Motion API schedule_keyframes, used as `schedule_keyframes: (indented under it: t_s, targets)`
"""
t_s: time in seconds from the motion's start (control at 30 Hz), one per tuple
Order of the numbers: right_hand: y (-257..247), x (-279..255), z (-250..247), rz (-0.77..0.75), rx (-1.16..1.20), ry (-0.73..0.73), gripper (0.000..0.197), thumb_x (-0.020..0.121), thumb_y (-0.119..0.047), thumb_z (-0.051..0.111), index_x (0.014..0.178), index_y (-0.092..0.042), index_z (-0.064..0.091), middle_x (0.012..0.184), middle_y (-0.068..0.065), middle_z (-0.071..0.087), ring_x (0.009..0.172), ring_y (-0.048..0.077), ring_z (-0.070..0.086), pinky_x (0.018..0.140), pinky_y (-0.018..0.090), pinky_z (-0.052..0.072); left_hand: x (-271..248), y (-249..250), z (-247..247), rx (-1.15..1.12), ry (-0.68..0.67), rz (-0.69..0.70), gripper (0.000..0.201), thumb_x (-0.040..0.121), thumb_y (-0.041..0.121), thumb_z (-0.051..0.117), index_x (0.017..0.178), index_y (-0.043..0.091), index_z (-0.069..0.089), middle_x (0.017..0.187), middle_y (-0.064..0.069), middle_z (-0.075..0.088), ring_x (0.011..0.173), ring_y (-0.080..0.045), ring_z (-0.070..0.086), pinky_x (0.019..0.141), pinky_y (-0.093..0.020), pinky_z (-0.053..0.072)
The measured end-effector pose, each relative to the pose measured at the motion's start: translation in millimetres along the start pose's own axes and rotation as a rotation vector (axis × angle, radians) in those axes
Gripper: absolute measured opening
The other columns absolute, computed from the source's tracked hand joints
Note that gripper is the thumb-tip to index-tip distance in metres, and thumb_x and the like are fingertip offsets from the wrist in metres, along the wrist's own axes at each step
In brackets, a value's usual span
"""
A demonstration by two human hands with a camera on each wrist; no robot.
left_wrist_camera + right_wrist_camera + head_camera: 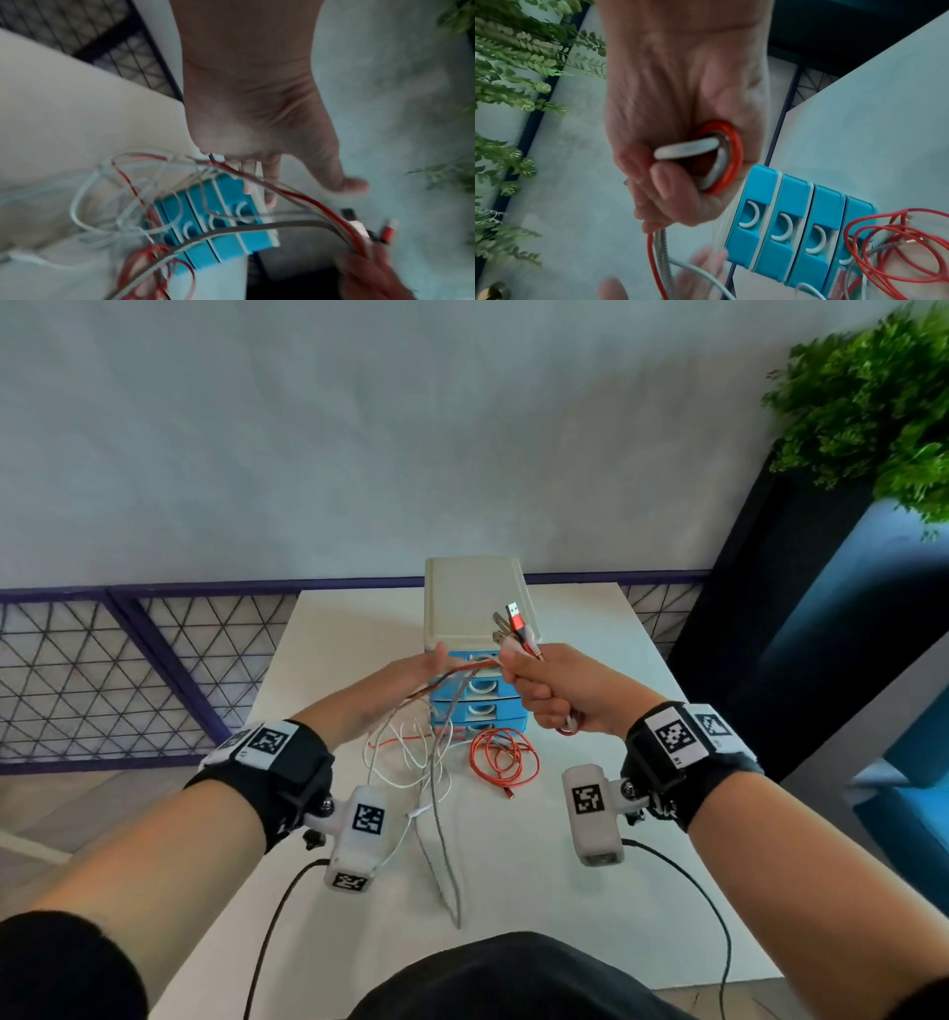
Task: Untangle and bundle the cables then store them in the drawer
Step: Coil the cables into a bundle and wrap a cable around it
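My right hand (536, 685) grips a bundle of cables (513, 634) in a fist, with the red and grey USB plugs sticking up out of it. In the right wrist view its fingers (670, 182) curl round red, white and grey cable loops (716, 160). My left hand (426, 667) is held flat with straight fingers just left of the fist, and red, white and grey strands (295, 194) run under its palm (257, 132). White cable loops (405, 757) and a grey braided cable (444, 855) hang from the hands onto the table. A red cable coil (506, 757) lies apart.
A small drawer unit with a white top (475, 603) and several blue shut drawers (482, 708) stands on the white table (616, 814) behind the hands. A purple mesh railing (128, 670) runs on the left. A dark planter with a green plant (873, 403) is at the right.
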State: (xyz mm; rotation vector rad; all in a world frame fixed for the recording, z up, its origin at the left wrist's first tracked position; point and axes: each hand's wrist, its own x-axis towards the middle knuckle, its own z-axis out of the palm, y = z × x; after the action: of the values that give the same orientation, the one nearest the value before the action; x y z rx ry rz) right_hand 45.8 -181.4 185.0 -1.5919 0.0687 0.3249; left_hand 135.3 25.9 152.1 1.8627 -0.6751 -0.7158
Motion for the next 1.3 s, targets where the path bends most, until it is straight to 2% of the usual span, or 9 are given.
schedule_keyframes:
  t_s: [0.1, 0.2, 0.27, 0.37, 0.47, 0.57, 0.87, 1.1, 1.3]
  targets:
    - [-3, 0, 3, 0.016, 0.047, -0.071, 0.029, 0.101, -0.032, 0.045, 0.084, -0.010, 0.052, 0.048, -0.007, 0.034, 0.032, 0.002, 0.029, 0.036, 0.015, 0.029, 8, 16, 15, -0.011, -0.006, -0.006, 0.079, 0.086, 0.070, 0.011, 0.106, 0.019, 0.069, 0.114, -0.002, 0.068, 0.108, -0.011, 0.061, 0.102, -0.027, 0.039]
    - [-6, -2, -3, 0.078, 0.044, -0.155, 0.023, 0.101, -0.025, 0.046, 0.096, -0.006, 0.057, 0.053, -0.007, 0.036, 0.037, 0.002, 0.032, 0.041, 0.015, 0.032, 8, 20, 18, 0.082, 0.069, -0.065, 0.073, 0.093, 0.062, 0.017, 0.065, 0.008, 0.057, 0.054, -0.006, 0.055, 0.051, -0.016, 0.055, 0.062, -0.023, 0.047]
    - [-5, -3, -8, 0.099, -0.016, -0.169, 0.022, 0.101, -0.023, 0.046, 0.100, -0.004, 0.057, 0.057, -0.004, 0.038, 0.041, 0.003, 0.035, 0.044, 0.016, 0.036, 9, 17, 16, 0.087, 0.106, -0.096, 0.067, 0.090, 0.066, 0.024, 0.053, 0.015, 0.047, 0.044, 0.003, 0.039, 0.043, -0.013, 0.038, 0.049, -0.017, 0.040]
    - [-3, -1, -12, 0.053, -0.178, -0.083, 0.020, 0.102, -0.023, 0.045, 0.094, -0.008, 0.053, 0.061, -0.003, 0.043, 0.045, 0.006, 0.039, 0.049, 0.019, 0.040, 8, 15, 9, -0.088, -0.093, -0.161, 0.065, 0.087, 0.069, 0.020, 0.054, 0.018, 0.042, 0.046, 0.005, 0.028, 0.042, -0.012, 0.023, 0.047, -0.018, 0.032]
    - [-1, 3, -18, 0.011, -0.289, 0.012, 0.021, 0.102, -0.025, 0.044, 0.087, -0.012, 0.052, 0.061, -0.003, 0.046, 0.046, 0.008, 0.041, 0.049, 0.020, 0.042, 2, 15, 6, -0.356, -0.285, -0.245, 0.052, 0.093, 0.057, 0.026, 0.070, 0.015, 0.045, 0.050, 0.005, 0.034, 0.043, -0.010, 0.028, 0.054, -0.024, 0.024]
    - [4, 8, -15, -0.024, -0.314, 0.093, 0.021, 0.102, -0.024, 0.043, 0.087, -0.012, 0.051, 0.061, -0.003, 0.046, 0.046, 0.009, 0.040, 0.048, 0.021, 0.041, -2, 14, 6, -0.454, -0.380, -0.222, 0.031, 0.097, 0.038, 0.035, 0.080, 0.015, 0.046, 0.059, 0.003, 0.043, 0.053, -0.012, 0.043, 0.066, -0.025, 0.043]
    - [13, 28, 11, -0.073, -0.155, 0.255, 0.025, 0.103, -0.023, 0.037, 0.081, -0.014, 0.044, 0.061, 0.000, 0.039, 0.047, 0.011, 0.038, 0.045, 0.019, 0.042, -1, 23, 39, -0.431, 0.014, -0.103, 0.031, 0.104, 0.028, 0.025, 0.083, 0.014, 0.044, 0.063, 0.001, 0.047, 0.052, -0.014, 0.047, 0.065, -0.031, 0.046]
    - [22, 37, 21, -0.044, -0.002, 0.235, 0.030, 0.102, -0.034, 0.037, 0.085, -0.012, 0.048, 0.063, 0.013, 0.047, 0.051, 0.020, 0.050, 0.056, 0.031, 0.049, -1, 28, 56, -0.229, 0.062, 0.031, 0.029, 0.102, 0.030, 0.029, 0.084, 0.013, 0.043, 0.063, 0.001, 0.045, 0.050, -0.014, 0.047, 0.058, -0.028, 0.043]
    - [13, 30, 27, 0.031, 0.281, 0.188, 0.049, 0.099, -0.052, 0.035, 0.072, -0.013, 0.048, 0.043, -0.004, 0.054, 0.038, 0.007, 0.056, 0.041, 0.016, 0.045, 10, 37, 62, 0.065, 0.129, 0.037, 0.025, 0.102, 0.030, 0.031, 0.081, 0.022, 0.042, 0.064, 0.003, 0.044, 0.047, -0.007, 0.043, 0.052, -0.023, 0.038]
